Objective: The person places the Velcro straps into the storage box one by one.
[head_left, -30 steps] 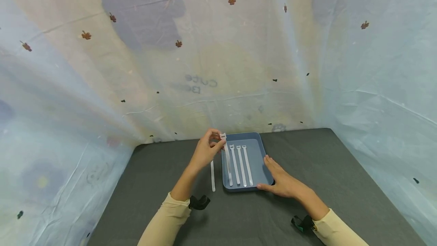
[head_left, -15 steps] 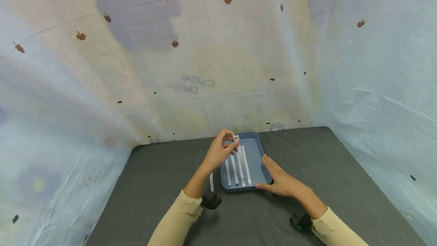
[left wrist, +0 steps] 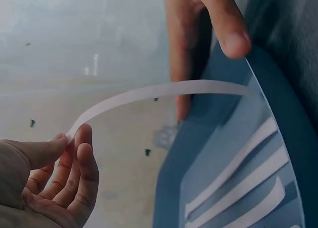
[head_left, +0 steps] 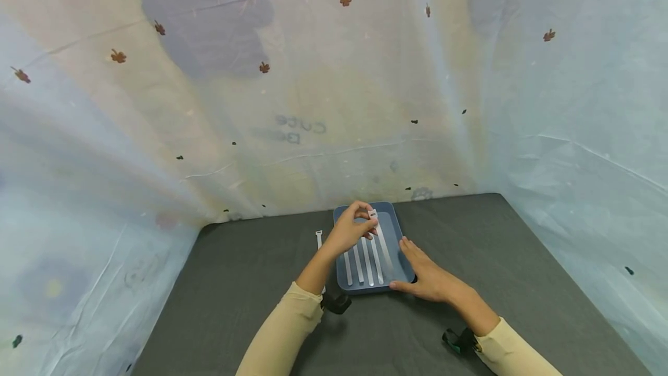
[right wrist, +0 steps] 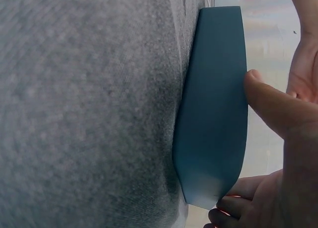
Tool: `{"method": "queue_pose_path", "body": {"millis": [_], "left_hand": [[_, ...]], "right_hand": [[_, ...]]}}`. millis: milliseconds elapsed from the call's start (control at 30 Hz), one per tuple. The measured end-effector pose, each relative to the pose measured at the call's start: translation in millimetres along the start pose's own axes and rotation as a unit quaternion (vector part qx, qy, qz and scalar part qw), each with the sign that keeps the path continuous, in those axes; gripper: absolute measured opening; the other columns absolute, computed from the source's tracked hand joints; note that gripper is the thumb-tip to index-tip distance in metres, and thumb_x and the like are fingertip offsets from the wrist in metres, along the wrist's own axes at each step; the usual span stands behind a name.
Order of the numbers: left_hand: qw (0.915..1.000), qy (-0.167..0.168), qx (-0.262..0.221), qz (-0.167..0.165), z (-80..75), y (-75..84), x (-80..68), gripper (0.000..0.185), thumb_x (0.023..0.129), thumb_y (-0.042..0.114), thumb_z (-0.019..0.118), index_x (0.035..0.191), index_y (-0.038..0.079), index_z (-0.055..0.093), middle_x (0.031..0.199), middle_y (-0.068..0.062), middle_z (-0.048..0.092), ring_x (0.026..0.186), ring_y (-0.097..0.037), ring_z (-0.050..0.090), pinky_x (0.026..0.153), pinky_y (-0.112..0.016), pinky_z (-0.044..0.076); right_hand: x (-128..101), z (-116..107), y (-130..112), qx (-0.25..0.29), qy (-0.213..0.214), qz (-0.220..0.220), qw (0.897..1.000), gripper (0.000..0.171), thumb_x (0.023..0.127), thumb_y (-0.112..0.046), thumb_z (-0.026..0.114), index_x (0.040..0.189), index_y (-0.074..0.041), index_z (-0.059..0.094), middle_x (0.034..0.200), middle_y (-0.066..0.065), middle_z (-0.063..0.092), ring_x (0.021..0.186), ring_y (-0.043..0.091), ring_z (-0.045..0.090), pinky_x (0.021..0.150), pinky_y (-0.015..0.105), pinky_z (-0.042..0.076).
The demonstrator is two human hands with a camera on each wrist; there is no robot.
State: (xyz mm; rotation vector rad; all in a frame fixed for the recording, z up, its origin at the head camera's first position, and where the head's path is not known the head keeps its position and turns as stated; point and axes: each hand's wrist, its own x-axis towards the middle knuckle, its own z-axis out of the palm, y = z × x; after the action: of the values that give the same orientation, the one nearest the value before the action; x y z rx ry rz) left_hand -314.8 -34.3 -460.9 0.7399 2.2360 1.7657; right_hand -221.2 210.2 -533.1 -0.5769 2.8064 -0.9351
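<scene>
My left hand (head_left: 351, 232) is over the blue tray (head_left: 395, 228), pinching the slotted head of a white cable strap (head_left: 384, 242) between thumb and fingers. In the left wrist view this strap (left wrist: 149, 93) bows in an arc, its blurred far end down by the tray's near rim. Several similar straps (head_left: 366, 263) lie side by side in the tray, left of the held one, partly covered by my left hand. My right hand (head_left: 430, 277) rests at the tray's near right corner with fingers extended; its thumb (right wrist: 263, 91) touches the rim in the right wrist view.
Another white strap (head_left: 319, 239) lies on the dark cloth-covered table (head_left: 250, 271) left of the tray, partly hidden behind my left forearm. A pale patterned sheet (head_left: 313, 91) hangs behind the table and along both sides.
My left hand has moved right across the tray, carrying the strap from the tray's left side past the laid straps. My right hand has stayed at the corner.
</scene>
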Motion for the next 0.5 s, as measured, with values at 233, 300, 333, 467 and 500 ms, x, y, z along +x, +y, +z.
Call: {"method": "queue_pose_path", "body": {"millis": [233,300,333,467,500], "left_hand": [[0.9991,0.028,0.008,-0.031,4.9,-16.7,21.0,0.028,0.106,0.011,0.07,0.131,0.007,0.058,0.111,-0.013,0.072,0.094,-0.04,0.077,0.088,-0.059,0.064],[0.9985,0.037,0.012,-0.039,6.2,-19.6,24.9,0.028,0.105,0.01,0.071,0.13,0.008,0.059,0.112,-0.013,0.073,0.101,-0.047,0.075,0.091,-0.064,0.061],[0.9982,0.04,0.017,-0.042,7.0,-20.7,26.5,0.028,0.105,0.009,0.071,0.13,0.008,0.059,0.111,-0.013,0.073,0.103,-0.05,0.074,0.092,-0.064,0.061],[0.9966,0.056,0.03,-0.053,9.6,-26.7,33.3,0.027,0.103,0.007,0.073,0.127,0.006,0.059,0.108,-0.013,0.075,0.105,-0.051,0.072,0.094,-0.063,0.06],[0.9961,0.06,0.032,-0.056,10.2,-28.4,35.0,0.027,0.103,0.006,0.073,0.126,0.006,0.06,0.107,-0.013,0.076,0.106,-0.051,0.072,0.094,-0.063,0.06]], "right_hand": [[0,0,1,0.0,0.003,0.0,1.0,0.117,0.096,-0.062,0.074,0.17,0.005,0.012,0.177,0.027,0.005,0.163,0.049,0.011,0.125,0.071,0.025],[0,0,1,0.002,0.001,0.001,1.0,0.117,0.096,-0.062,0.074,0.17,0.006,0.012,0.177,0.027,0.005,0.163,0.049,0.011,0.125,0.071,0.024],[0,-1,1,0.002,0.0,0.001,1.0,0.117,0.096,-0.062,0.074,0.17,0.005,0.012,0.178,0.027,0.005,0.163,0.049,0.01,0.126,0.071,0.024],[0,0,0,0.005,-0.002,0.0,1.0,0.116,0.097,-0.059,0.075,0.17,0.005,0.012,0.178,0.027,0.005,0.163,0.049,0.01,0.126,0.071,0.024],[0,0,0,0.004,-0.002,0.0,1.0,0.115,0.097,-0.058,0.075,0.17,0.005,0.011,0.178,0.027,0.005,0.163,0.049,0.01,0.126,0.071,0.024]]}}
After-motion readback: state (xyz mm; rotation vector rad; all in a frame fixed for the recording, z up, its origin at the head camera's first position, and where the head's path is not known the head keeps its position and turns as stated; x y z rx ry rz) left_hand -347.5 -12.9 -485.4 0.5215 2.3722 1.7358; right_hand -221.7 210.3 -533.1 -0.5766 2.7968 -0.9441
